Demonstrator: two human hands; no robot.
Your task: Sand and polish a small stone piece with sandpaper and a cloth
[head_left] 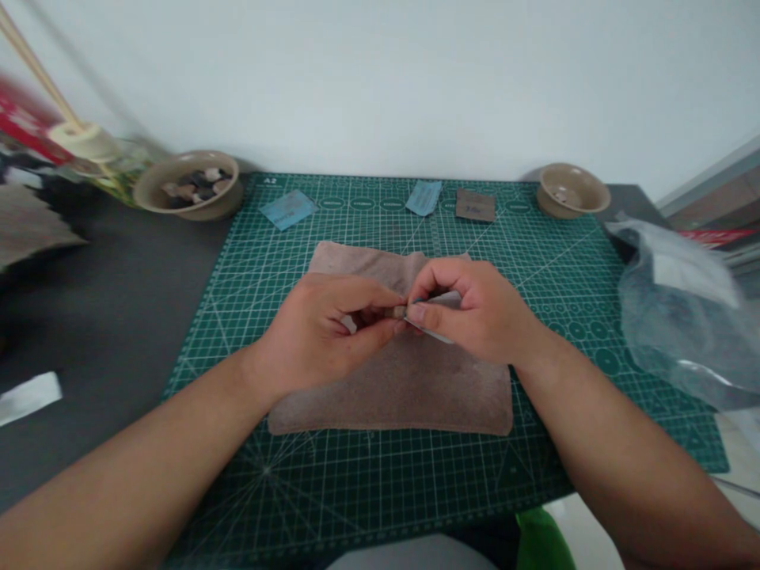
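Note:
Over a brown cloth [392, 396] my two hands meet. Between the thumb and fingers of my left hand [324, 328] is a small brownish piece [397, 312]; its exact kind is hard to make out. My right hand [469, 309] pinches a thin, folded pale sheet [439, 338], its edge pressed against the end of the small piece. Fingers hide most of both things. The cloth lies on a green cutting mat [368, 483].
Blue printed sheets [290, 209] and a brown one [475, 206] lie along the mat's back. A bowl [226, 207] of dark and tan pieces stands left, another bowl [573, 190] right. A clear plastic bag [670, 332] is at the right edge. A wall rises behind.

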